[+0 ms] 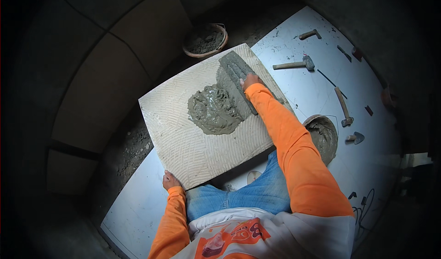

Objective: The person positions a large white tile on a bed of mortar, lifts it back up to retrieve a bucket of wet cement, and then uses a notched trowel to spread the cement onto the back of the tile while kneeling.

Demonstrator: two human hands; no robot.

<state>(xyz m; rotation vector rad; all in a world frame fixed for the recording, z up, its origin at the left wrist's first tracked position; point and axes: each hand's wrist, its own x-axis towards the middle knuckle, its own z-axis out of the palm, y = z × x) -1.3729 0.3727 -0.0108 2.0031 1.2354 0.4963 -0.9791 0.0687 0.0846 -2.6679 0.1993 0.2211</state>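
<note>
Gripping float (pixel 235 74) — right fingers (pixel 251 78), beside mortar (pixel 213 111)

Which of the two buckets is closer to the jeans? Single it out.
The near bucket, beside the right sleeve, holding wet-looking grey mortar; the far bucket sits past the far edge of the tile.

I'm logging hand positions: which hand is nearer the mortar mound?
Right. The right hand, on the float, is beyond and right of the mound; the left hand, at a near corner of the tile, is farther away.
</note>
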